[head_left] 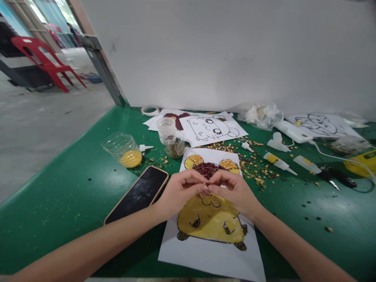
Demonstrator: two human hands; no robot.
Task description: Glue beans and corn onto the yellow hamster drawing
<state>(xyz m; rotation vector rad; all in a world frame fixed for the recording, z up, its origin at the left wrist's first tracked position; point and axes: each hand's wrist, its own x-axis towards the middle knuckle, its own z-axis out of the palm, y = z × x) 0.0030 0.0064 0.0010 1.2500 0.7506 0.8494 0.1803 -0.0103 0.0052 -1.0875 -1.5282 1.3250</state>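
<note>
A sheet of white paper (205, 256) with a cartoon animal picture (205, 223) lies in front of me on the table. Yellow grains fill the body, dark red beans (207, 169) cover the top of the head, and corn kernels (227, 164) sit in the ears. Over the head part, my left hand (183, 190) and my right hand (230, 190) meet with thumbs and fingertips pinched together. Whatever is between the fingertips is too small or hidden to make out. The hands cover the middle of the picture.
Left of the paper lie a phone (138, 196) and a tipped plastic jar (120, 147) with yellow grains. Behind are a jar of green beans (174, 147) and a line drawing (213, 128). Scattered grains, a glue bottle (279, 161) and a white glue gun (293, 131) are on the right.
</note>
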